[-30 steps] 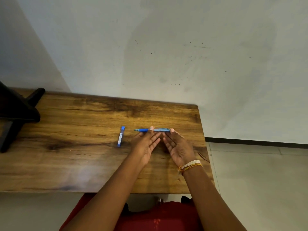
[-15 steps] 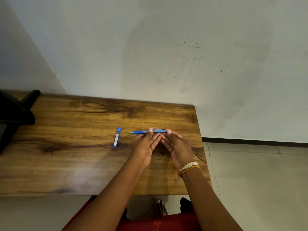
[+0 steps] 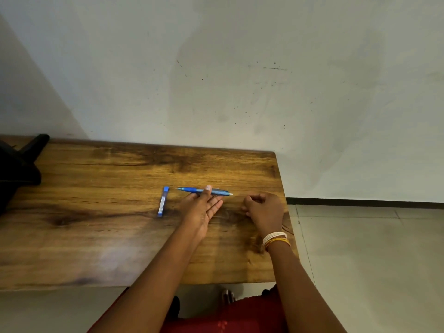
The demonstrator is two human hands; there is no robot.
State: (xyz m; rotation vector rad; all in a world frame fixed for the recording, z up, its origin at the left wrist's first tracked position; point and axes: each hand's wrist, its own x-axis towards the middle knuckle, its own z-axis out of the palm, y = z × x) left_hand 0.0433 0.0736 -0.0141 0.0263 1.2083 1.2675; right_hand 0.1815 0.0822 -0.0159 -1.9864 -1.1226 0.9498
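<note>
A blue pen (image 3: pixel 192 190) lies crosswise on the wooden table (image 3: pixel 96 200), tip pointing left. My left hand (image 3: pixel 201 207) lies flat with straight fingers, its fingertips touching the middle of the pen. My right hand (image 3: pixel 263 210) rests on the table to the right of the pen, apart from it, fingers loosely curled and holding nothing. A small blue and white lead tube (image 3: pixel 163 205) lies to the left of my left hand.
A black stand (image 3: pixel 16 169) sits at the table's far left. The table's back edge meets a grey wall (image 3: pixel 240 80). Its right edge is just past my right hand, with tiled floor (image 3: pixel 372 260) beyond.
My right hand has drawn back from the pen to the right and curled its fingers. My left hand stays with its fingertips on the pen.
</note>
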